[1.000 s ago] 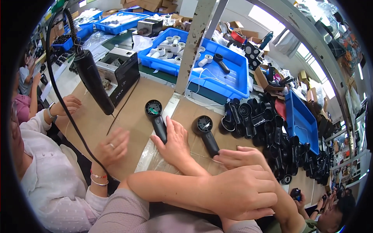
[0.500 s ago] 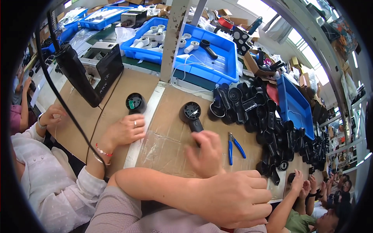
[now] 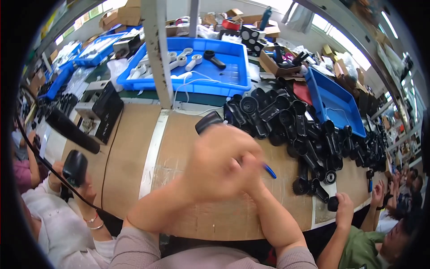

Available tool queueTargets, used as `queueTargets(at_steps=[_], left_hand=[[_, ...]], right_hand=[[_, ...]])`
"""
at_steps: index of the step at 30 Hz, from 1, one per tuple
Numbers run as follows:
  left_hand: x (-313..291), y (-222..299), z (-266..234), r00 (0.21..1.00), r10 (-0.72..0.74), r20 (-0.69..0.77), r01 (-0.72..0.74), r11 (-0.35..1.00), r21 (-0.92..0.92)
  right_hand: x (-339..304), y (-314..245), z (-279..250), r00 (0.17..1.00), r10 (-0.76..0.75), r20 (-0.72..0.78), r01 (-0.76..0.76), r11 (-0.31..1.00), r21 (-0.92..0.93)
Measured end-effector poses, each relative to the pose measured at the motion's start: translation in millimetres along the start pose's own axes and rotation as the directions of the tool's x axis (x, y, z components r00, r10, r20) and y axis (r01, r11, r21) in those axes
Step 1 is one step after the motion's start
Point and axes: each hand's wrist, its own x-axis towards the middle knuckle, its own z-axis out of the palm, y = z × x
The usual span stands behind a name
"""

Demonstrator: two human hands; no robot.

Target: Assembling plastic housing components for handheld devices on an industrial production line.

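Note:
My left hand (image 3: 217, 163) reaches in from the lower left, blurred, its fingers curled closed. Just beyond it, the dark round head of a black handheld fan body (image 3: 208, 122) sticks out. The left hand appears closed around its handle, which is hidden. My right hand (image 3: 253, 168) presses against the left from the right side, fingers bent in; what they hold, if anything, cannot be made out. Behind the right hand, one blue handle of the cutting pliers (image 3: 270, 171) shows on the cardboard-covered table (image 3: 179, 219).
A heap of black fan bodies (image 3: 286, 121) lies on the right. Blue trays (image 3: 210, 85) stand at the back, one holding white parts. A metal post (image 3: 159, 58) rises ahead. At left, a co-worker's hands hold a black part (image 3: 75, 168); another person works at right.
My hands have come together over the middle, and the fan body has lifted off the table with its head turned. The view has shifted. The left co-worker has picked up a black part.

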Motion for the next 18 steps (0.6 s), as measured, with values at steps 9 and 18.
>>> queueTargets(at_steps=[9, 18], left_hand=[[0, -65, -17, 0.955, -0.193, -0.227, 0.189, 0.981, -0.037], [-6, -59, -22, 0.91, -0.406, -0.08, 0.394, 0.91, -0.131]], right_hand=[[2, -31, -19, 0.985, 0.164, 0.054, -0.172, 0.913, 0.371], [-2, -49, -23, 0.951, 0.232, 0.205, -0.293, 0.889, 0.353]])
